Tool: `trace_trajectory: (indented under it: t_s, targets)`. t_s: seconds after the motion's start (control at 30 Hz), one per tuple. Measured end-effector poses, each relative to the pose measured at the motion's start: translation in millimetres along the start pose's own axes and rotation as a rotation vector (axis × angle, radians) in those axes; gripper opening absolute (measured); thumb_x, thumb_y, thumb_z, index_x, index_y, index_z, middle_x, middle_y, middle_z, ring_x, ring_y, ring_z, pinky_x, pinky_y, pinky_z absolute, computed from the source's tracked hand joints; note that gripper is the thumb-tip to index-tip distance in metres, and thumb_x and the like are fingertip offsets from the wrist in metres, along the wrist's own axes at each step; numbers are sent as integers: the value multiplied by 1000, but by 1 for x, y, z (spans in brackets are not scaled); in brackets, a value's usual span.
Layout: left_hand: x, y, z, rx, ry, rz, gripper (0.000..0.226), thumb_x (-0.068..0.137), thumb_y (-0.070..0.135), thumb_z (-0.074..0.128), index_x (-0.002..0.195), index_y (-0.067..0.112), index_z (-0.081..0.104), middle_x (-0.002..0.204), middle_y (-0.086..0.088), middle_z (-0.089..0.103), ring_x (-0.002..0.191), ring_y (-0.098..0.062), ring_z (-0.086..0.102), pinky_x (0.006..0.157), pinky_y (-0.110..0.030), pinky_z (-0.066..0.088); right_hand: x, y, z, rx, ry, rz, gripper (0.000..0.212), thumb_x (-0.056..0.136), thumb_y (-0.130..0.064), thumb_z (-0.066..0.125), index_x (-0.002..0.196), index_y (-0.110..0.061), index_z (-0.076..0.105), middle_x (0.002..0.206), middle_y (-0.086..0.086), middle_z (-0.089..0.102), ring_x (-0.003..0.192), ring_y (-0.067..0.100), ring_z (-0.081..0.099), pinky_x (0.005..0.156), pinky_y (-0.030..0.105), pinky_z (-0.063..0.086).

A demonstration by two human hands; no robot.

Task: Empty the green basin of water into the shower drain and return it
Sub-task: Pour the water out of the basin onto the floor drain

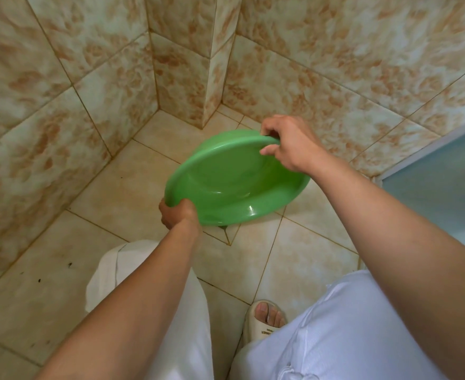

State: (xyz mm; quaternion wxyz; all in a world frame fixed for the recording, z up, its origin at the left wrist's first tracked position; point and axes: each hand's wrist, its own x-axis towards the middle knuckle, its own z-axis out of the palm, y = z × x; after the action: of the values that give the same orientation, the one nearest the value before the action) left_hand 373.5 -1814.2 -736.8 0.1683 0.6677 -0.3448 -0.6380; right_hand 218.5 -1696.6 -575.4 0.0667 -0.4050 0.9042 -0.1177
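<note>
A round green plastic basin (225, 179) hangs over the tiled shower floor, tilted steeply so its inside faces me and its lower rim points down. Only a thin wet sheen shows inside it. My left hand (179, 215) grips the near lower-left rim. My right hand (286, 144) grips the far upper-right rim, fingers curled over the edge. A small dark spot at the tile joint (224, 229) just under the lowest rim may be the drain; the basin hides most of it.
Marbled beige wall tiles (61, 105) close in at the left and back, with a jutting tiled corner column (214, 78). A pale blue panel (445, 182) stands at the right. My white-trousered legs and a sandalled foot (265, 322) stand on the floor tiles (47, 283).
</note>
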Motion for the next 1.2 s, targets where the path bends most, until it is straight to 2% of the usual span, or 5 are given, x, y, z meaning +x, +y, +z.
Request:
trace_trajectory:
  t_s: [0.13,0.27,0.53,0.9,1.2]
  targets:
    - [0,1,0,-33,-14,38,36,82,2,46,107,20,64,112,-8,67,87,-25,59,73,-27,46,0,4,-1,-20,-1,38,25,77,-14,81,82,-20,57,90,0,57,89,22,53,76,27,34]
    - [-1,4,1,-31,20,173,21,84,8,54,84,28,62,98,0,66,85,-23,62,73,-25,47,1,12,-2,-63,33,79,29,72,4,76,78,-17,57,85,4,59,85,24,56,69,29,39]
    - [3,3,3,40,5,346,17,87,12,58,95,24,66,99,-2,69,88,-22,63,75,-25,49,-5,27,13,-104,-10,152,41,65,18,50,61,-21,38,69,-2,45,77,27,50,50,26,25]
    - [0,3,3,94,-51,442,15,85,9,61,90,21,67,94,-3,71,85,-21,64,70,-26,48,-9,40,32,-259,-34,121,41,68,13,51,61,-21,31,66,-4,35,71,29,46,47,26,17]
    - [1,8,-2,38,-66,512,21,84,8,64,89,28,67,95,1,71,93,-20,67,76,-25,52,-6,45,38,-203,-69,175,36,69,7,53,62,-22,35,77,7,51,74,31,53,50,27,24]
